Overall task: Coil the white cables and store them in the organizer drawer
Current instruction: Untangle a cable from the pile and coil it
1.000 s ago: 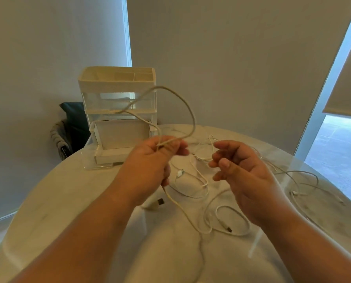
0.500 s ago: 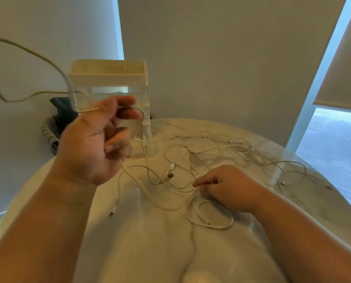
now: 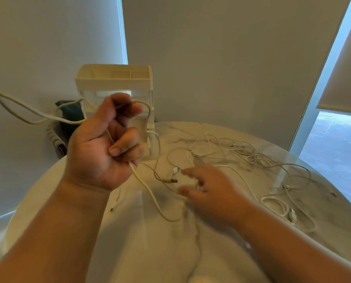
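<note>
Cables (image 3: 250,154) of thin, round, smooth white cord lie limp in loose loops and tangles over the far half of the desk (image 3: 129,252), from twelve to three o'clock. A smaller coil (image 3: 276,207) with a white plug sits alone at four o'clock.

One thicker, cream-coloured cable (image 3: 142,182) is in our left hand (image 3: 103,148). The hand is raised at ten o'clock with its palm turned toward us and its fingers curled round the cord. From the top of the fist the cord arches over the fingers and also trails away in two strands toward nine o'clock. From the bottom it drops in a long curve to the desk at the centre.

Our right hand (image 3: 213,193) is low over the desk, just right of centre. Its fingers are stretched out and apart toward a brass-coloured plug (image 3: 171,180) and a small white connector (image 3: 175,170). The hand is blurred, so we cannot tell whether a fingertip touches any cord.

At eleven o'clock stands the organizer (image 3: 113,82), a boxy cream plastic tower with a divided tray on top and a clear section below. Its lower part is hidden behind our left hand.

The desk is round, glossy and pale, with grey marble veins. Pale roller blinds (image 3: 211,58) fill the wall behind. A window (image 3: 334,144) at two o'clock shows grey ground outside, and a dark chair (image 3: 70,115) stands at ten o'clock beyond the rim.
</note>
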`<state>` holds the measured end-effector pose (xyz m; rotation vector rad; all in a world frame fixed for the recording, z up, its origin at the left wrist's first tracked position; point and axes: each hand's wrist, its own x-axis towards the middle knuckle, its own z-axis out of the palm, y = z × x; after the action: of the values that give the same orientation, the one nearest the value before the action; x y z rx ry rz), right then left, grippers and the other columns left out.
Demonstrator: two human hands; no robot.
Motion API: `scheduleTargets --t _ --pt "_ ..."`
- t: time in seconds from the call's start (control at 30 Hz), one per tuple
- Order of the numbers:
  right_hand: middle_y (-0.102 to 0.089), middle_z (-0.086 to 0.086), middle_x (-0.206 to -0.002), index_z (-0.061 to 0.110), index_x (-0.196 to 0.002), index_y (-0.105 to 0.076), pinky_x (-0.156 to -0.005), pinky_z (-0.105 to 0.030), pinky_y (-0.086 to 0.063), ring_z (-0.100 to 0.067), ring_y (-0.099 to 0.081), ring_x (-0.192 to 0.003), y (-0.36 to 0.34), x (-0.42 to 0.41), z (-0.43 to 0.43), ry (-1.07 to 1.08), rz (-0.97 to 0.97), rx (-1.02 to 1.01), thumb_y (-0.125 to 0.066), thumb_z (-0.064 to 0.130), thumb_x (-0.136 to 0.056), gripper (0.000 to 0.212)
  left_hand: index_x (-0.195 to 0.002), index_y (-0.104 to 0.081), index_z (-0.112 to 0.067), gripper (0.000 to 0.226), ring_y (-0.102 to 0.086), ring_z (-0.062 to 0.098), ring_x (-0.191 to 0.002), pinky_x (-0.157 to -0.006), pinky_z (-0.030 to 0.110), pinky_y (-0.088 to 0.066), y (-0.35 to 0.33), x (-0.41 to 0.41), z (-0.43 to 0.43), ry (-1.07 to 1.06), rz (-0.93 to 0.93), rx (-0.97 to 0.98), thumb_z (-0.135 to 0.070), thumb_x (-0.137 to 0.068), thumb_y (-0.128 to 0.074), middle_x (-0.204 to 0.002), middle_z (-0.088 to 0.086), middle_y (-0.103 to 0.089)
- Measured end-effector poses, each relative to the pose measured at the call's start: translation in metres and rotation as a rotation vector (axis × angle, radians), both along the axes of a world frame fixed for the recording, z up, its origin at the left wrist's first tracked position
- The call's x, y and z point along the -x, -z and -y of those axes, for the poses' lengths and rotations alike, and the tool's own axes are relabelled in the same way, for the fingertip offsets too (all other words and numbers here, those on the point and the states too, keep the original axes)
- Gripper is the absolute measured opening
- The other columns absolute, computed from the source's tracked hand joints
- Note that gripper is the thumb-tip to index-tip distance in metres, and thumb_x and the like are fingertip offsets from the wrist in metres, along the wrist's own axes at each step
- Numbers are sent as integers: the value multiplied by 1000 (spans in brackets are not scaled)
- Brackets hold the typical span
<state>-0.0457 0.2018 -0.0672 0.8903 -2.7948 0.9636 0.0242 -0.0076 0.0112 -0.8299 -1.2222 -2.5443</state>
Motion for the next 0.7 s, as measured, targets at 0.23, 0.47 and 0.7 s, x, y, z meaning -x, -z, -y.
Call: scheduleTargets --t 0.23,0.47,0.7 --pt "-66 11 -99 31 -108 -68 -81 -29 -52 -10 -60 -89 4 -3 26 -52 7 -219 -60 36 -94 17 -102 -72 -29 40 -38 2 -43 -39 15 -31 4 3 -7 -117 65 49 -34 -101 -33 -105 -7 -71" --pt "-67 10 -100 33 -103 -69 -82 -32 -53 -13 -62 -93 10 12 23 65 -44 -216 -63 23 -89 18 -104 -74 -29 37 -48 0 -47 -41 15 -28 -1 -1 2 78 -34 -77 -37 -98 -38 -106 -9 -73" --pt "-71 0 -108 17 -107 -74 -83 -21 -43 -17 -64 -103 8 38 9 232 23 -37 -56 9 -94 24 -106 -72 -19 32 -37 2 -44 -40 15 -21 1 -1 -8 -104 312 270 -33 -94 -46 -97 -1 -72"
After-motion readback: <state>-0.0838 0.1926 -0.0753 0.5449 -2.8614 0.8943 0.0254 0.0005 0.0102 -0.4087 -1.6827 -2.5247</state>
